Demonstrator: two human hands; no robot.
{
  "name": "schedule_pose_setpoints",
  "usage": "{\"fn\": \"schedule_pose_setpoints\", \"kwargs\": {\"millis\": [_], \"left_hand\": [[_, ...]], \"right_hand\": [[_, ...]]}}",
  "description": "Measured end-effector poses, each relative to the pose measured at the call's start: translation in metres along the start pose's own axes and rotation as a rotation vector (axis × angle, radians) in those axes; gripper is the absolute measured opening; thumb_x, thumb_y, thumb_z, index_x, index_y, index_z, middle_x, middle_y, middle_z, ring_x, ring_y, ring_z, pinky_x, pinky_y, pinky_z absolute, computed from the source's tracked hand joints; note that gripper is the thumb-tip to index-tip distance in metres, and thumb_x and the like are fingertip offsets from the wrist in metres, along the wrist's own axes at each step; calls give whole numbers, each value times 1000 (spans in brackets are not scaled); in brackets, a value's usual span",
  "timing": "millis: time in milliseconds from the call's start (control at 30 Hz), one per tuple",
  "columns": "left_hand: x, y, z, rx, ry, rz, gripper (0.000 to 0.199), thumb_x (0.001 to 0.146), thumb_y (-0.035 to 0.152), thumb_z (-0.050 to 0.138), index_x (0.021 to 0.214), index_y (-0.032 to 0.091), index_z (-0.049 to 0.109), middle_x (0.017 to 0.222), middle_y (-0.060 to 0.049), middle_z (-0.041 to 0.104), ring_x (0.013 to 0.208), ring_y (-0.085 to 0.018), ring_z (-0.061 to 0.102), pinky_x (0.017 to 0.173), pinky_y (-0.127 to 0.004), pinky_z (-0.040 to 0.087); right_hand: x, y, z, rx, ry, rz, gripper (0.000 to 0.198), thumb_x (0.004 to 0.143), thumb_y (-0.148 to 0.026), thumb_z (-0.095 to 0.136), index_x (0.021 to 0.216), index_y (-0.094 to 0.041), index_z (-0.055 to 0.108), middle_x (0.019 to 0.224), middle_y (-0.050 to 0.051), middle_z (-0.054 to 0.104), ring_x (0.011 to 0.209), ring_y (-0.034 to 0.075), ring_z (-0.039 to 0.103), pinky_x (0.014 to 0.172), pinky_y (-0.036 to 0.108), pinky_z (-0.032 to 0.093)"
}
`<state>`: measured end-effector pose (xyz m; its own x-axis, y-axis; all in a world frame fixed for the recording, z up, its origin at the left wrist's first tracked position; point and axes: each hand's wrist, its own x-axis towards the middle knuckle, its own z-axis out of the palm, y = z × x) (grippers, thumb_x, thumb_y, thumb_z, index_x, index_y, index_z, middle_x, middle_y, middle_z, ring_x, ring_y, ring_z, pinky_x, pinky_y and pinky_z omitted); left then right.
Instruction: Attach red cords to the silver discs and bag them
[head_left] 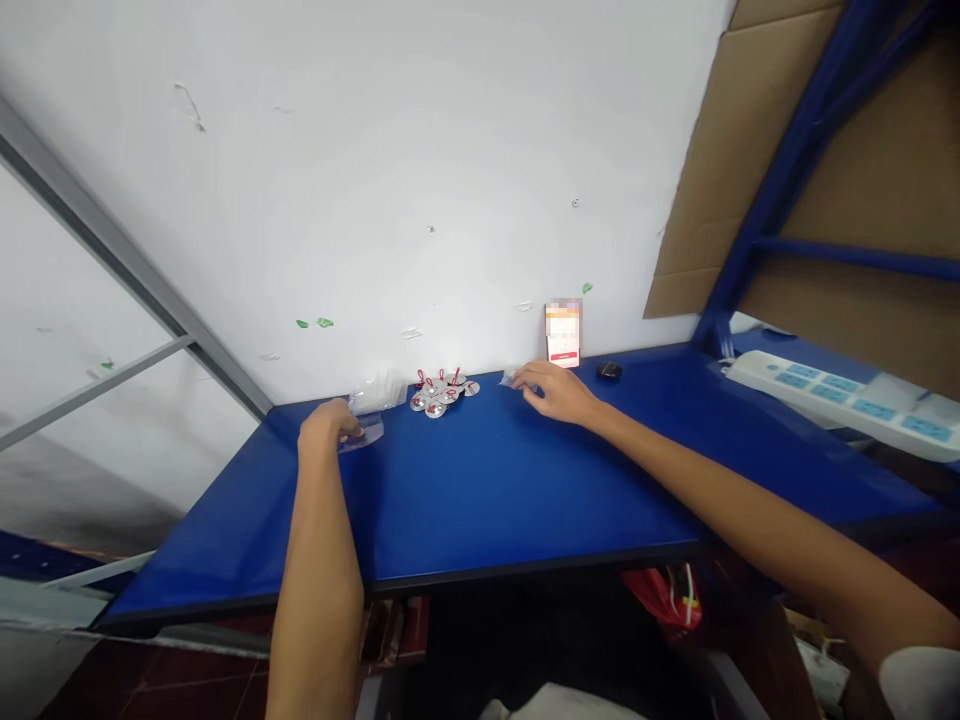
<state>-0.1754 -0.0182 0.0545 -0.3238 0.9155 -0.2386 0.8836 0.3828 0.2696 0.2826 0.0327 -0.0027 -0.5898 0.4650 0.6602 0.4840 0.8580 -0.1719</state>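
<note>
At the left of the blue table point(480, 490), my left hand point(324, 425) is closed with its fingertips on a clear plastic bag point(367, 435). Just behind it, against the wall, lies a stack of similar clear bags point(379, 392). Between my hands sits a small pile of round silvery pieces with red loops point(439, 395), touched by neither hand. My right hand point(553, 390) is near the wall, fingers curved down and closed on a small piece of clear plastic point(508, 379); its exact shape is too small to make out.
A phone point(563, 338) with a lit screen leans on the white wall behind my right hand. To its right lies a small black object point(609, 370). A white power strip point(840, 400) with blue sockets is farther right, by a blue metal frame point(765, 200).
</note>
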Motion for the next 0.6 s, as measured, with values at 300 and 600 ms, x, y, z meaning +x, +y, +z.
{"fn": "schedule_pose_setpoints", "kwargs": {"millis": [300,600], "left_hand": [[-42,51,-5,-409,-408,501,27,72,40,82,86,19,72,80,-5,75,74,-19,70,71,-29,59],[-67,171,95,-1034,-83,651,23,86,35,76,91,17,63,90,-10,78,69,-18,74,62,-30,62]], "right_hand": [[4,-22,-5,162,110,9,26,99,-13,55,112,-26,75,111,6,79,103,26,73,93,45,60],[7,-64,1,22,85,74,96,90,-35,77,167,-23,21,164,23,41,152,45,41,122,69,41]]}}
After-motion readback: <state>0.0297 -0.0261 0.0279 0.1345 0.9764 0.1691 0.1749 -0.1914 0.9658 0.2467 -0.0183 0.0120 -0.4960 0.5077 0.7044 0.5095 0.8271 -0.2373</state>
